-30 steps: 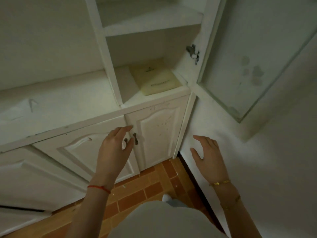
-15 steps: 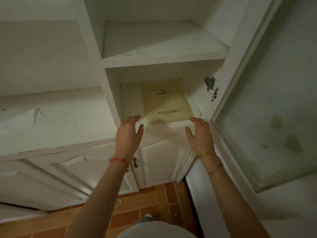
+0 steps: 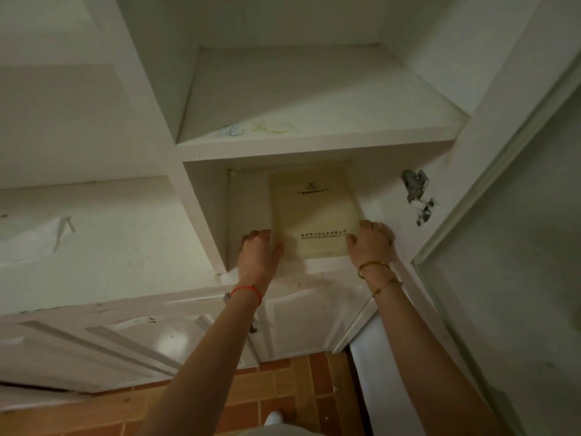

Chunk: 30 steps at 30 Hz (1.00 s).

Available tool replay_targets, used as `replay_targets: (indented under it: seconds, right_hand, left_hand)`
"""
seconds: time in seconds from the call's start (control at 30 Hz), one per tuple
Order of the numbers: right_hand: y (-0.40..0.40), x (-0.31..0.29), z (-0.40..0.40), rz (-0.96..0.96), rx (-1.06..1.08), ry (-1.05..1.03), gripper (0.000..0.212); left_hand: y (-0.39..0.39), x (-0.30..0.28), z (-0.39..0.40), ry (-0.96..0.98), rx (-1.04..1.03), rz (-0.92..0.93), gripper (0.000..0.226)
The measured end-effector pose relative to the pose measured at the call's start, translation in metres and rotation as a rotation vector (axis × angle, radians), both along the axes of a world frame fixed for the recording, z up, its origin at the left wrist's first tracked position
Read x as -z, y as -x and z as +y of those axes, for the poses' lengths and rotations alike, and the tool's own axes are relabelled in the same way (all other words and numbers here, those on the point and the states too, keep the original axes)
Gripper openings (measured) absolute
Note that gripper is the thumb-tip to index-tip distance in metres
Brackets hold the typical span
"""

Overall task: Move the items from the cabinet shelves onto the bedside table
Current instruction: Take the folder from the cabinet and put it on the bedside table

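A flat pale-yellow box (image 3: 314, 212) with dark print lies on the lower shelf (image 3: 248, 212) of the open white cabinet. My left hand (image 3: 259, 254) is at the box's near left corner, fingers curled against its left edge. My right hand (image 3: 371, 243) is at the near right corner, fingers bent over that edge. Both hands touch the box, which still rests on the shelf. The upper shelf (image 3: 314, 99) holds nothing but pen scribbles.
The cabinet's glass door (image 3: 503, 278) stands open at the right, with a metal hinge (image 3: 416, 191) on the frame. Below are closed white lower doors (image 3: 157, 335) with a handle. The floor (image 3: 267, 394) is orange tile. A white counter top (image 3: 110, 234) extends left.
Both hands rose from in front of the lower doors, reached into the lower shelf and came to rest on the two near corners of the yellow box. The view tilted upward.
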State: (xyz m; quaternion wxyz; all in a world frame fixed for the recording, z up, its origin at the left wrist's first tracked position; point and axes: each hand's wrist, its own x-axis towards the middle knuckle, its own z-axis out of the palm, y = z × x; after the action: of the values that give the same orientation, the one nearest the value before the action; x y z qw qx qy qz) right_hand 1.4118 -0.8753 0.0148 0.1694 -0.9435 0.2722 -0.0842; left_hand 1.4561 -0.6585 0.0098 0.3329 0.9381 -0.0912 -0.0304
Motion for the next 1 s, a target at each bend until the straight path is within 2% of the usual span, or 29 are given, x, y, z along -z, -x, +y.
replay_targets:
  seconds: [0.17, 0.33, 0.6, 0.77, 1.0]
  right_hand:
    - [0.007, 0.003, 0.006, -0.034, -0.018, -0.089, 0.045]
    - [0.044, 0.016, 0.016, -0.156, -0.028, -0.233, 0.044]
    - [0.126, 0.029, 0.047, -0.299, 0.005, -0.457, 0.041]
    - [0.145, 0.038, 0.050, -0.237, 0.032, -0.783, 0.043]
    - [0.140, 0.052, 0.037, -0.216, 0.025, -0.912, 0.041]
  left_hand:
    - [0.001, 0.001, -0.004, 0.148, -0.010, 0.065, 0.014]
    - [0.027, 0.004, 0.010, 0.186, -0.024, 0.052, 0.039]
    - [0.090, 0.022, 0.048, 0.244, -0.026, 0.110, 0.042]
    - [0.106, 0.037, 0.055, 0.393, -0.047, 0.261, 0.042]
    - [0.104, 0.041, 0.050, 0.523, -0.003, 0.419, 0.042]
